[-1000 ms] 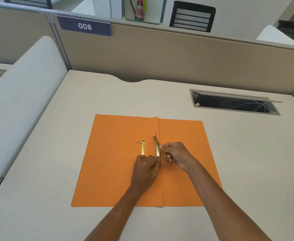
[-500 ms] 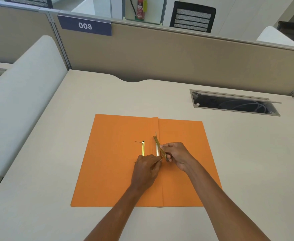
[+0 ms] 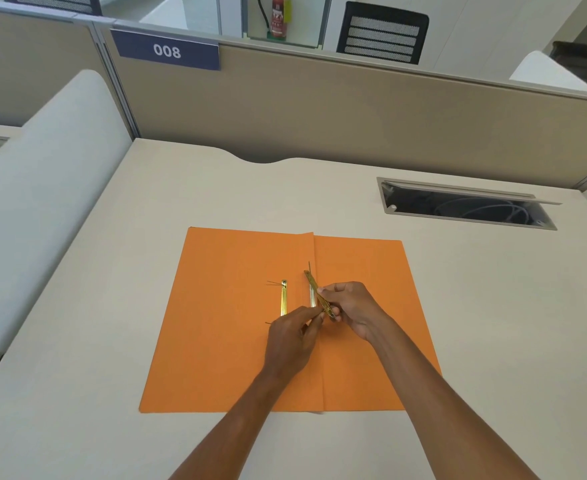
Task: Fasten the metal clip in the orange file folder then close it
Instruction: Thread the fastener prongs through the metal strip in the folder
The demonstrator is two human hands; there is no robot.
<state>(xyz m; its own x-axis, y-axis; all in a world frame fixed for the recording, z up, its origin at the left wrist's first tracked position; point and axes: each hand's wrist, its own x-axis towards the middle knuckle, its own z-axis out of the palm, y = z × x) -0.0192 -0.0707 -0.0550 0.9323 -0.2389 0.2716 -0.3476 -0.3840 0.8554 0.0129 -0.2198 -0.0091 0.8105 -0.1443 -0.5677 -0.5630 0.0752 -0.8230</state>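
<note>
Over the open orange folder (image 3: 222, 341), the right hand (image 3: 354, 308) pinched the tilted metal clip bar (image 3: 318, 294); left hand (image 3: 292, 337) fingertips closed near its lower end, grasp unclear. It should be lowered flat.

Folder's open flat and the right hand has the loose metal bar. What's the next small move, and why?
Probably lower the tilted metal bar in the right hand flat along the fold of the orange folder: its far end is raised, and the left hand is steadying near its lower end.
</note>
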